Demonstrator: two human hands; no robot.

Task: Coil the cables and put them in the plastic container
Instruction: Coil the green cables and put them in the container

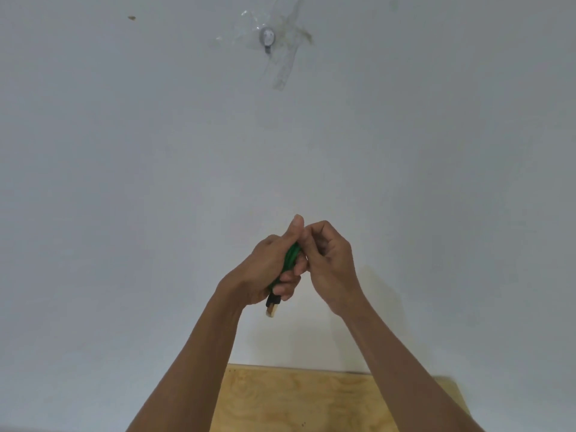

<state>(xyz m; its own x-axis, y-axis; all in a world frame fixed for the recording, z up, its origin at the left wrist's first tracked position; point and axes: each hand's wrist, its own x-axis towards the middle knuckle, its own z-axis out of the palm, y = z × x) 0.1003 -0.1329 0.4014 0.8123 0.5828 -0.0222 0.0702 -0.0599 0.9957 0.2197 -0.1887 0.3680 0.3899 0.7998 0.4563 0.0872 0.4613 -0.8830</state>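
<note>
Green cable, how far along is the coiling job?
The green cable looks bundled into loops, gripped in the left hand, plug hanging below. The right hand pinches its top. No container is in view, so stowing it is left.

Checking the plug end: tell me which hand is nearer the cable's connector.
Left. The left hand holds the green cable bundle, and the connector hangs just below its grip. The right hand works at the bundle's top, farther from the connector.
</note>
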